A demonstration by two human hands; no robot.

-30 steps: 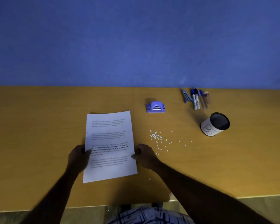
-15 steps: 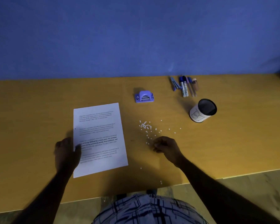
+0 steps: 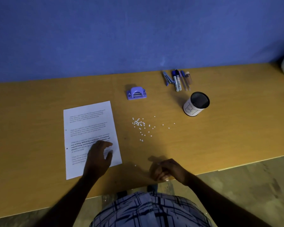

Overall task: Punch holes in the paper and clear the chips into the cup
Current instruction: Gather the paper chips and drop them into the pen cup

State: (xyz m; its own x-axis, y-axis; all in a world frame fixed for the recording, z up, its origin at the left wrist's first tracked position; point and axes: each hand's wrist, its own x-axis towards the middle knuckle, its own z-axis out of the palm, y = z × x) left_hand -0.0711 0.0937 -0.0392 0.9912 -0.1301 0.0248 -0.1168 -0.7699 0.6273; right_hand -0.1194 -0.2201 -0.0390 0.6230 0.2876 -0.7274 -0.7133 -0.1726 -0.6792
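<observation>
on the orange worktop [image 3: 39, 112], a printed sheet of paper [image 3: 88, 122] lies flat at the left of centre, slightly turned, with two small dark holes showing along its left margin. the left hand [image 3: 99, 157] is over the lower right part of the sheet, fingers spread and a little blurred, palm down; whether it presses on the paper or floats just above it cannot be told, and it grips nothing. the right hand [image 3: 166, 169] sits near the front edge of the worktop, to the right of the paper and apart from it, with its fingers curled in loosely toward the palm; what, if anything, it encloses cannot be told.

between the paper and the cup, a scatter of small white paper chips [image 3: 140, 126] lies on the bare wood, thickest at its left end and thinning toward the right. one stray chip [image 3: 135, 165] lies just left of the right hand. the cup [image 3: 196, 104], white-wrapped with marker writing and a dark mesh inside, stands at the right, well apart from both hands. a small purple hole punch [image 3: 136, 93] rests behind the chips, near the blue wall [image 3: 138, 33]. a row of pens and markers [image 3: 178, 79] lies behind the cup. a plaid garment [image 3: 147, 210] shows at the bottom edge.
</observation>
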